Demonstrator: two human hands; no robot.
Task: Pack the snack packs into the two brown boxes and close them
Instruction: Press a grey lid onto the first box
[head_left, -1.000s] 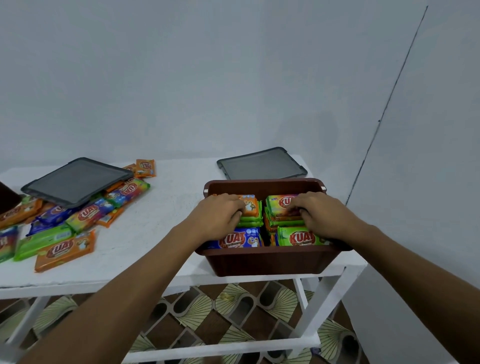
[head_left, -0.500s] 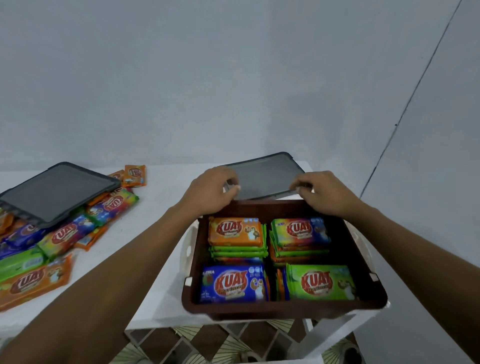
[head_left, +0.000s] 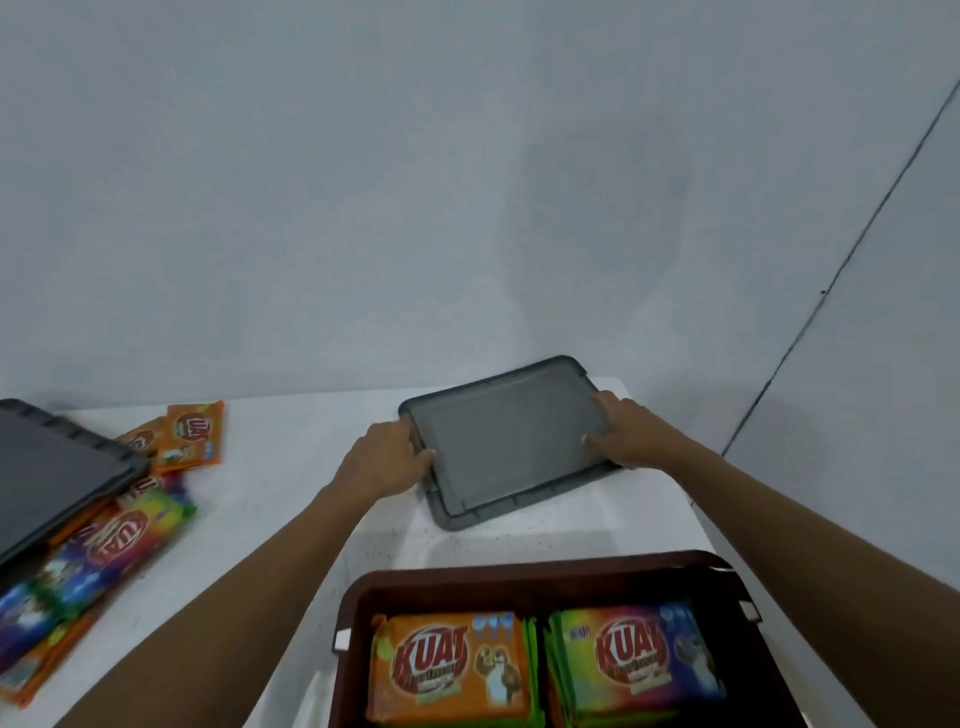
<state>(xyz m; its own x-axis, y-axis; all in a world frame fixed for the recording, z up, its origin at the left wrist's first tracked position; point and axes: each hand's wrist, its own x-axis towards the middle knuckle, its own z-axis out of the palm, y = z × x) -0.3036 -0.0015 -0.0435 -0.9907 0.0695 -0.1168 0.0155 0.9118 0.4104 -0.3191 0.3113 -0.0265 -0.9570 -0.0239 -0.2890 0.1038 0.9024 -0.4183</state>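
Note:
A grey lid (head_left: 506, 441) lies flat on the white table (head_left: 291, 483) near the back wall. My left hand (head_left: 387, 457) grips its left edge with curled fingers. My right hand (head_left: 626, 434) holds its right edge, thumb and fingers on the top face. Closer to me stands an open brown box (head_left: 519, 577), cut off by the bottom of the frame. Inside it are stacked snack packs, an orange pack (head_left: 447, 665) on the left pile and a multicoloured pack (head_left: 639, 654) on the right pile.
A second grey lid (head_left: 52, 467) lies at the left on a heap of loose snack packs (head_left: 104, 545). Two orange packs (head_left: 192, 431) lie behind the heap. A grey wall stands just behind the table, and the table's right edge is next to the box.
Both hands left the packs in the box, reached over its far rim and took hold of the grey lid's two side edges. The view tilted up, so the box sits lower in frame.

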